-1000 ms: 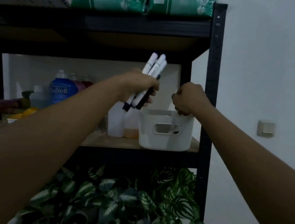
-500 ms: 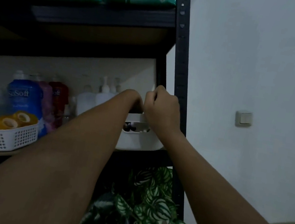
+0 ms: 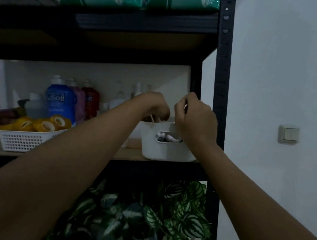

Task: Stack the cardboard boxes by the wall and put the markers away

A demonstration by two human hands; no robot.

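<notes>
left hand [image 3: 156, 107]: dipped into white bin [image 3: 167, 150], fingers hidden, grip can't be told
right hand [image 3: 193, 119]: curled on bin's rim, steadying
markers [image 3: 168, 137]: inside bin, under both hands
tip: release low, keep bin braced

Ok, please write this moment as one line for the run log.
stage: markers lie in white bin | left hand: reaches into bin, grip hidden | right hand: curled at bin rim | boxes: not in view

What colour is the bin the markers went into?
White; the bin with the handle slot shows best in the head view.
</notes>
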